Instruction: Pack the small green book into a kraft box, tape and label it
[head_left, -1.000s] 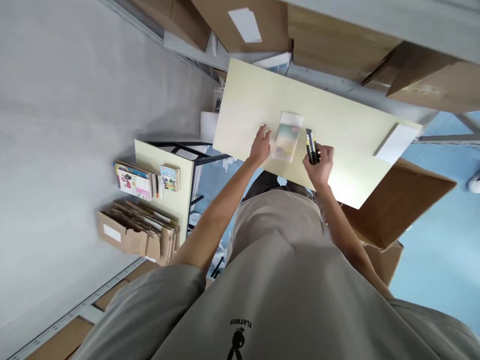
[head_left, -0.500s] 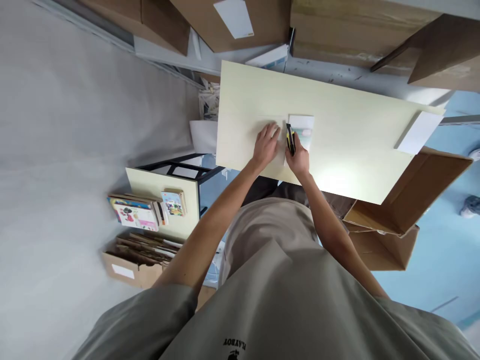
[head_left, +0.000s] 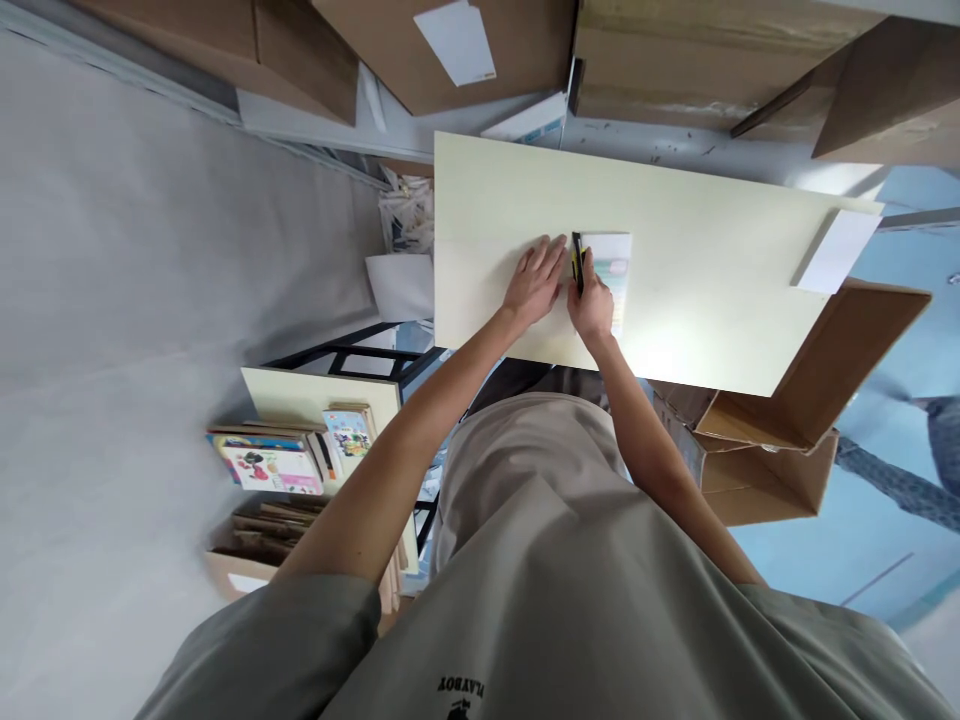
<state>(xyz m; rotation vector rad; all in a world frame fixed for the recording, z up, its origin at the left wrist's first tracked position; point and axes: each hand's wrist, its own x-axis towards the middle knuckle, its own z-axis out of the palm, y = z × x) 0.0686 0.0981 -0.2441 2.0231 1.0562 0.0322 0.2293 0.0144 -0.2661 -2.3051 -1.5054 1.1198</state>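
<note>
A pale yellow table (head_left: 697,250) stands in front of me. On it lies a small flat wrapped packet (head_left: 616,262), white with a coloured print. My right hand (head_left: 594,308) grips a black and yellow utility knife (head_left: 577,258), held against the packet's left edge. My left hand (head_left: 534,282) lies flat on the table just left of the knife, fingers spread and pressing down beside the packet. Part of the packet is hidden under my right hand.
A white envelope (head_left: 837,250) lies at the table's right end. An open cardboard box (head_left: 780,450) sits low to the right. Large cartons (head_left: 675,60) fill the shelf behind. A side table (head_left: 315,395) at left carries children's books (head_left: 270,462). A person's leg (head_left: 900,470) is at far right.
My right hand has carried the knife from the packet's right side over to its left edge. My left hand has stayed beside the packet, now flat next to the knife.
</note>
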